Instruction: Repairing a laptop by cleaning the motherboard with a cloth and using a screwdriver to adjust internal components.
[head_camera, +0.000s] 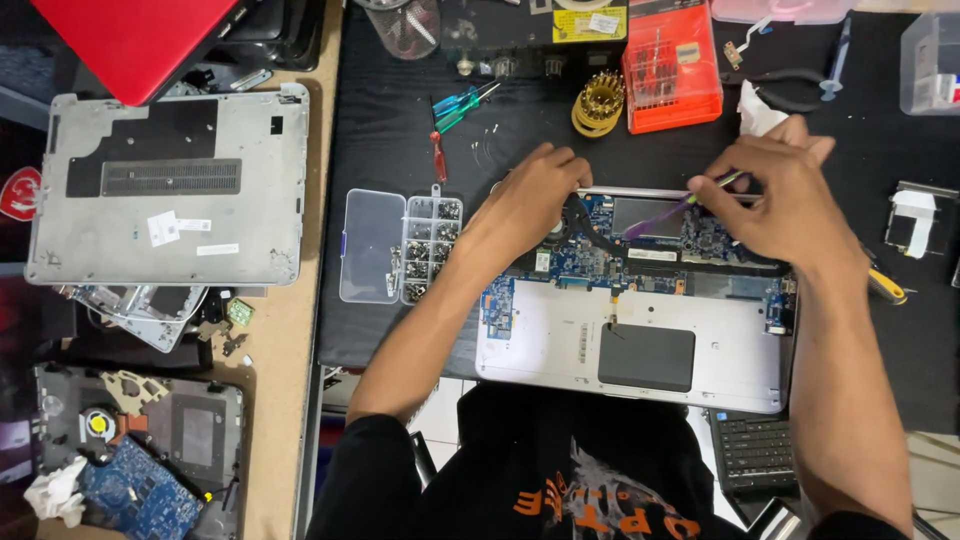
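While the opened laptop (640, 330) lies on the black mat (400, 140), the right hand (780, 195) pinches a purple spudger (665, 213), tip on the motherboard (600, 262). Left hand (535, 195), fingers curled, presses near the fan. Clear screw organizer (400, 245) just left.

Left hand (530, 200) presses down on the blue circuit board (590, 262) inside the opened laptop (560, 350), fingers curled by a black cable. Right hand (785, 200) pinches a purple-and-green tool (672, 212), its tip angled onto the board. A clear screw organiser (400, 245) sits just left on the black surface (400, 130), screwdrivers (455, 110) behind it.
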